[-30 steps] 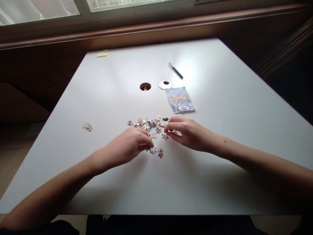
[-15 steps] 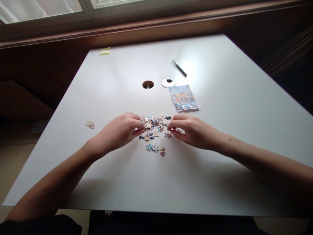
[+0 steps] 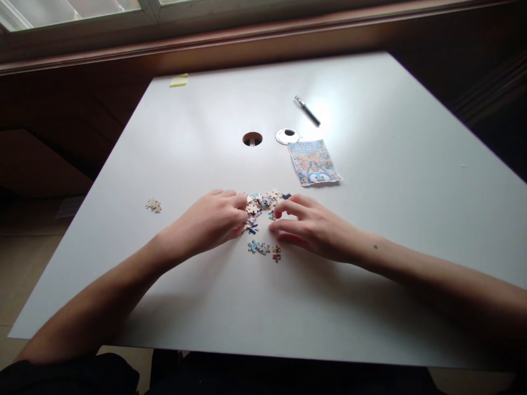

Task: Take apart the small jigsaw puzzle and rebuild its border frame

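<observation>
Jigsaw puzzle pieces point(image 3: 263, 202) lie in a loose heap at the middle of the table, some picture side up and some plain side up. At the heap's left edge, my left hand point(image 3: 216, 218) has its fingers curled in and pressed together; whatever is in them is hidden. My right hand point(image 3: 310, 224) reaches over the right side, palm down, fingers bent and apart, nothing visibly held. Just in front of the heap are a small joined row of pieces point(image 3: 259, 248) and a reddish-yellow joined bit point(image 3: 276, 253).
A creased picture sheet point(image 3: 315, 163) lies behind the heap. Beyond it are a metal ring cover point(image 3: 287, 136), a round table hole point(image 3: 252, 139) and a dark pen point(image 3: 307, 111). Plain-backed pieces point(image 3: 153, 206) sit apart at left. A yellow sticky note point(image 3: 179, 80) is near the far edge.
My right hand has moved left over the heap and its fingers have spread. My left fingers have curled in more, and the pieces between the hands lie closer together. The view has shifted slightly.
</observation>
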Motion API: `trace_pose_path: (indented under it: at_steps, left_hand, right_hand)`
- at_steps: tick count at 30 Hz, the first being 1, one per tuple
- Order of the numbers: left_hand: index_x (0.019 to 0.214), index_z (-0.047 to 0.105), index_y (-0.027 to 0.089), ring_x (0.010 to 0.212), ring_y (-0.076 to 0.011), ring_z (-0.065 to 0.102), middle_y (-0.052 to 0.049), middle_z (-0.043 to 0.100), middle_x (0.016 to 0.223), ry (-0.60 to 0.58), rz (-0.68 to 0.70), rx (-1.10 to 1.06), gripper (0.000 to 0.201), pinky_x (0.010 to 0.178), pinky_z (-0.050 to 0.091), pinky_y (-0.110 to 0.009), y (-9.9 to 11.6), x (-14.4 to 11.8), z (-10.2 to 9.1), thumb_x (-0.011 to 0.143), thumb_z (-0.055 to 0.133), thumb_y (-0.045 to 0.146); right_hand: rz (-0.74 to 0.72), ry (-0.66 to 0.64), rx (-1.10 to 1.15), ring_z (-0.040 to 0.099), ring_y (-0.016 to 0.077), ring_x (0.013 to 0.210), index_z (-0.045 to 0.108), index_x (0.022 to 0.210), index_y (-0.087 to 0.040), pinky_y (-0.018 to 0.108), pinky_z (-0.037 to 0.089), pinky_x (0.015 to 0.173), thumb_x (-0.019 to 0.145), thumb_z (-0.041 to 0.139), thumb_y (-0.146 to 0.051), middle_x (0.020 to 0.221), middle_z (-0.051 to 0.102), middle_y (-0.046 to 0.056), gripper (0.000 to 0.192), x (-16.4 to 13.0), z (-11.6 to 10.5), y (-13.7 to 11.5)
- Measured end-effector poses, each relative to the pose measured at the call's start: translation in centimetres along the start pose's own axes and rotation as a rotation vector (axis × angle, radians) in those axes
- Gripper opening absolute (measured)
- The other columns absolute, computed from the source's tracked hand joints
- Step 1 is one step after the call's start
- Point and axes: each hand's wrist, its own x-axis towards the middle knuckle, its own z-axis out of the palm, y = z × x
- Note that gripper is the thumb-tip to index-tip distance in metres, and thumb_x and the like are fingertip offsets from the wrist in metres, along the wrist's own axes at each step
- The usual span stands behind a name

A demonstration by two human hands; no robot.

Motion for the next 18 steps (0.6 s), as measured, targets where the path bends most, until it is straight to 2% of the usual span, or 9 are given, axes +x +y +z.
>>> trace_pose_path:
  at_steps: [2, 6, 10, 12, 15, 18]
  left_hand:
    - [0.074, 0.068, 0.018, 0.076, -0.015, 0.055, -0.002, 0.063, 0.085, -0.019, -0.008, 0.03, 0.022, 0.078, 0.043, -0.031, -0.2, -0.1, -0.2, 0.093, 0.057, 0.018]
    - [0.076, 0.068, 0.019, 0.077, -0.0151, 0.056, -0.002, 0.064, 0.087, -0.004, 0.0, 0.026, 0.021, 0.077, 0.041, -0.031, -0.6, -0.4, -0.7, 0.093, 0.056, 0.015]
    - [0.079, 0.07, 0.02, 0.076, -0.0153, 0.057, -0.002, 0.066, 0.085, 0.014, -0.014, -0.083, 0.021, 0.072, 0.041, -0.029, -0.9, -0.8, -1.4, 0.094, 0.056, 0.017]
    - [0.081, 0.071, 0.021, 0.079, -0.0158, 0.059, -0.002, 0.067, 0.085, -0.046, -0.016, -0.182, 0.018, 0.071, 0.041, -0.028, -0.8, -1.1, -1.7, 0.093, 0.058, 0.017]
    - [0.077, 0.071, 0.021, 0.078, -0.0153, 0.06, 0.0, 0.066, 0.081, -0.189, 0.008, -0.285, 0.017, 0.07, 0.041, -0.028, -0.4, -1.4, -1.7, 0.088, 0.061, 0.013]
    - [0.067, 0.066, 0.019, 0.071, -0.015, 0.058, 0.0, 0.064, 0.073, -0.204, -0.009, -0.252, 0.019, 0.066, 0.039, -0.028, -0.1, -1.2, -1.2, 0.084, 0.063, 0.011]
  right_hand:
    - [-0.051, 0.014, -0.009, 0.051, 0.0197, 0.093, 0.069, 0.098, -0.019, 0.035, 0.043, 0.084, 0.099, 0.051, -0.02, 0.103, 0.065, 0.008, 0.018, 0.0, -0.1, 0.0]
    - [-0.164, 0.025, -0.062, 0.055, 0.0193, 0.094, 0.066, 0.101, -0.016, 0.035, 0.043, 0.083, 0.098, 0.047, -0.011, 0.099, 0.069, 0.008, 0.02, 0.1, -0.3, 0.1]
    - [-0.112, 0.134, -0.007, 0.056, 0.019, 0.089, 0.065, 0.103, -0.015, 0.034, 0.044, 0.08, 0.096, 0.05, -0.01, 0.094, 0.069, 0.008, 0.017, 0.0, -0.4, 0.2]
    - [-0.05, 0.154, 0.106, 0.053, 0.0178, 0.083, 0.065, 0.103, -0.016, 0.033, 0.045, 0.077, 0.097, 0.052, -0.014, 0.088, 0.067, 0.007, 0.014, 0.0, -0.4, 0.2]
    - [-0.033, 0.106, 0.231, 0.051, 0.0175, 0.08, 0.065, 0.102, -0.018, 0.032, 0.045, 0.075, 0.099, 0.051, -0.018, 0.085, 0.065, 0.006, 0.015, 0.1, -0.3, 0.2]
    - [-0.072, 0.029, 0.2, 0.05, 0.019, 0.084, 0.066, 0.099, -0.017, 0.033, 0.044, 0.076, 0.099, 0.049, -0.019, 0.087, 0.065, 0.008, 0.017, 0.1, -0.1, 0.1]
